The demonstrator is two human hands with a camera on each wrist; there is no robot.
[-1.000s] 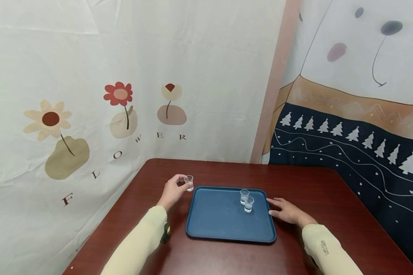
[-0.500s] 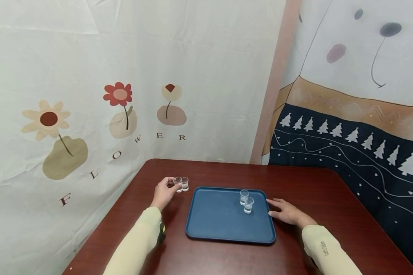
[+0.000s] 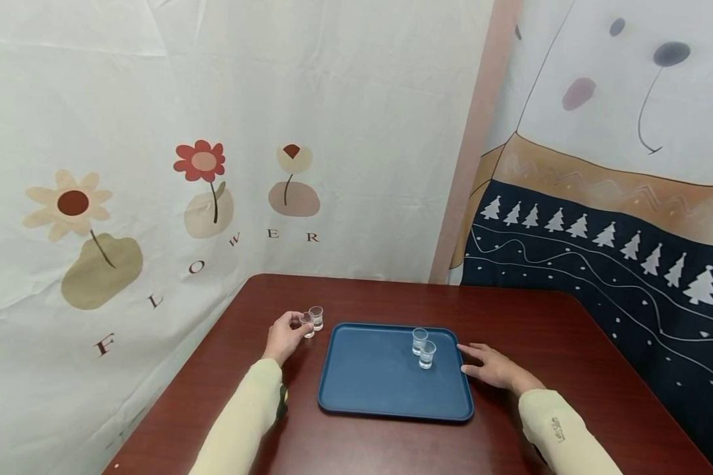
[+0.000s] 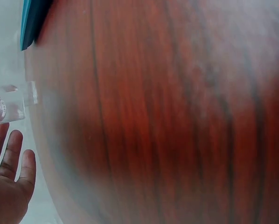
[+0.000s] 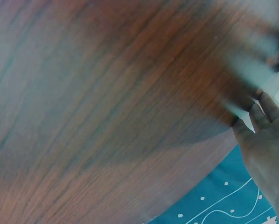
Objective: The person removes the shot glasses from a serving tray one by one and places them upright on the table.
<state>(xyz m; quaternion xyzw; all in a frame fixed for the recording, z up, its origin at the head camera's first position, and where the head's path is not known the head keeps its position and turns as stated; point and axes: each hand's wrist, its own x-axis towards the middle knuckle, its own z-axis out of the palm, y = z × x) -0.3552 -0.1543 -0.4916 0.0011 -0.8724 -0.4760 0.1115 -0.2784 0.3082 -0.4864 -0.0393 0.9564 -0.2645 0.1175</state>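
At the left of the table my left hand (image 3: 284,336) pinches a small clear shot glass (image 3: 307,327) between thumb and fingers. A second shot glass (image 3: 317,318) stands right behind it, overlapping it in the head view. In the left wrist view, clear glass (image 4: 11,106) shows just beyond the fingertips. A blue rectangular tray (image 3: 368,379) lies on the table, bearing two more shot glasses, a rear one (image 3: 418,339) and a front one (image 3: 427,356), near its right side. My right hand (image 3: 494,366) rests by the tray's right edge, fingers extended with fingertips at the rim.
The dark red wooden table (image 3: 356,442) carries everything. Behind it hangs a pale curtain (image 3: 380,165) printed with flowers and letters. To the right is a cloth with a bear and trees (image 3: 594,264).
My left hand has moved left, then slightly nearer. Two glasses show beside it where one showed a second ago. The right hand and the tray's glasses have stayed put.
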